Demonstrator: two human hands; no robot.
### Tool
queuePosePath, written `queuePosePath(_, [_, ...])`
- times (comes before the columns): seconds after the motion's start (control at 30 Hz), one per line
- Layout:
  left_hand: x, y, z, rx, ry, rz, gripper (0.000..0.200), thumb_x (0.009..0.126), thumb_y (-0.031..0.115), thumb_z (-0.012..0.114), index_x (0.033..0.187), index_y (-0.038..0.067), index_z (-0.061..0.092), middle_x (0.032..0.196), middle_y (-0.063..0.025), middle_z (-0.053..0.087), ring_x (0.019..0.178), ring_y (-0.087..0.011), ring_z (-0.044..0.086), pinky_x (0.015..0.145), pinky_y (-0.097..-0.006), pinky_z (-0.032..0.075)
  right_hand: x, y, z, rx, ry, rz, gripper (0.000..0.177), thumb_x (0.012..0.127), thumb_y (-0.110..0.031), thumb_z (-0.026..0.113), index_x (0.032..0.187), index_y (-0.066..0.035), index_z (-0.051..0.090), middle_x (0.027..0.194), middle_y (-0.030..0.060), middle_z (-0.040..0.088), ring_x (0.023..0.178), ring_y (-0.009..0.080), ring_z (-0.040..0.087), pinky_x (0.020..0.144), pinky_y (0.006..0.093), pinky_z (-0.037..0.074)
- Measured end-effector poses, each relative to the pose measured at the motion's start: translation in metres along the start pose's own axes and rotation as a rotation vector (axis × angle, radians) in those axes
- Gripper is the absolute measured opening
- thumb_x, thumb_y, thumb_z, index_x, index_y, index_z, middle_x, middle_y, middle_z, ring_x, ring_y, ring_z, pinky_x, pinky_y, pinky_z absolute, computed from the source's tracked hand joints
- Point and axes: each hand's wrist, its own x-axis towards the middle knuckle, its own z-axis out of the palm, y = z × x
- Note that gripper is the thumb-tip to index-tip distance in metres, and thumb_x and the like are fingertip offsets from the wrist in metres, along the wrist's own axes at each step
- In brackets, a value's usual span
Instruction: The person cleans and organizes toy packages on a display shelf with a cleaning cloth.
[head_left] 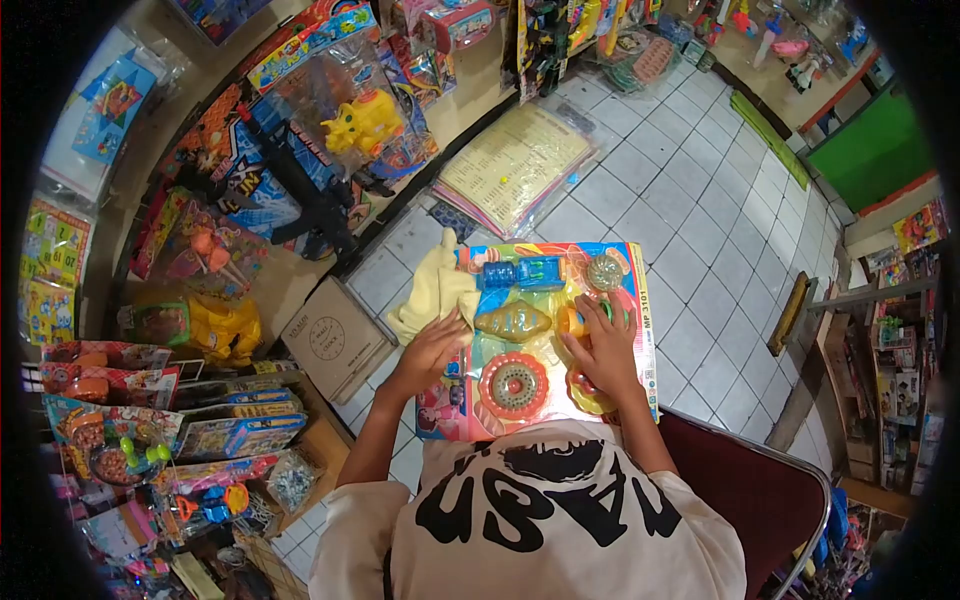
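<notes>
A flat blister-packed toy set (540, 330) lies across my lap, with blue, orange and yellow plastic pieces under clear film. My left hand (432, 350) rests on its left edge, fingers spread, touching a pale yellow cloth (432, 290) that hangs beside the pack. My right hand (603, 345) lies flat on the right half of the pack, over the orange and yellow pieces, fingers apart. Neither hand has anything closed in it.
I sit on a red chair (760, 490) on a white tiled floor (690, 220). Shelves of packaged toys (290, 150) fill the left side. A cardboard box (335, 340) stands by my left arm. A stack of printed sheets in plastic (515, 165) lies ahead.
</notes>
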Motion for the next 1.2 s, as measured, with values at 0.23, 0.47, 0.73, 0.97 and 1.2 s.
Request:
queuePosePath(0.23, [-0.048, 0.039, 0.008, 0.061, -0.108, 0.029, 0.031, 0.093, 0.019, 0.051, 0.123, 0.014, 0.055, 0.135, -0.0036, 0.049, 0.134, -0.0266, 0.033, 0.111, -0.0466, 0.021, -0.001, 0.001, 0.001, 0.024, 0.013, -0.006, 0.054, 0.086, -0.042, 0.056, 0.129, -0.01, 0.049, 0.134, 0.009, 0.048, 0.135, 0.0342, 0.024, 0.106, 0.0598, 0.01])
queuePosePath(0.47, [-0.061, 0.03, -0.034, -0.563, 0.148, -0.018, 0.024, 0.095, 0.019, 0.05, 0.113, 0.006, 0.06, 0.122, -0.0125, 0.059, 0.123, -0.0251, 0.047, 0.107, -0.0435, 0.027, 0.0, -0.001, 0.0, 0.016, -0.019, 0.029, 0.056, 0.087, -0.042, 0.055, 0.131, -0.01, 0.046, 0.136, 0.0086, 0.046, 0.137, 0.0338, 0.02, 0.109, 0.0551, 0.007])
queuePosePath(0.73, [0.018, 0.098, -0.064, -0.524, 0.304, 0.121, 0.037, 0.097, 0.026, 0.046, 0.124, 0.003, 0.054, 0.135, -0.0157, 0.047, 0.128, -0.027, 0.042, 0.109, -0.0461, 0.022, -0.001, 0.002, 0.007, -0.014, 0.043, 0.005, 0.057, 0.088, -0.045, 0.051, 0.13, -0.007, 0.047, 0.133, 0.0115, 0.048, 0.134, 0.0356, 0.023, 0.105, 0.0633, 0.008])
queuePosePath(0.97, [0.089, 0.074, 0.022, 0.444, -0.047, 0.304, 0.044, 0.09, 0.032, 0.052, 0.133, 0.023, 0.048, 0.146, -0.0063, 0.035, 0.138, -0.0279, 0.024, 0.113, -0.0508, 0.01, -0.004, 0.008, 0.004, -0.05, -0.024, -0.024, 0.074, 0.075, -0.045, 0.062, 0.133, -0.003, 0.042, 0.136, 0.0168, 0.042, 0.135, 0.0374, 0.02, 0.105, 0.0643, 0.005])
queuePosePath(1.2, [0.103, 0.08, 0.013, 0.416, -0.203, 0.213, 0.037, 0.086, 0.03, 0.057, 0.118, 0.012, 0.055, 0.129, -0.007, 0.05, 0.123, -0.0262, 0.043, 0.111, -0.0468, 0.021, 0.0, 0.001, -0.003, 0.104, -0.054, 0.007, 0.105, 0.064, -0.043, 0.071, 0.143, 0.001, 0.017, 0.146, 0.0181, 0.029, 0.137, 0.0384, 0.018, 0.108, 0.0588, 0.0])
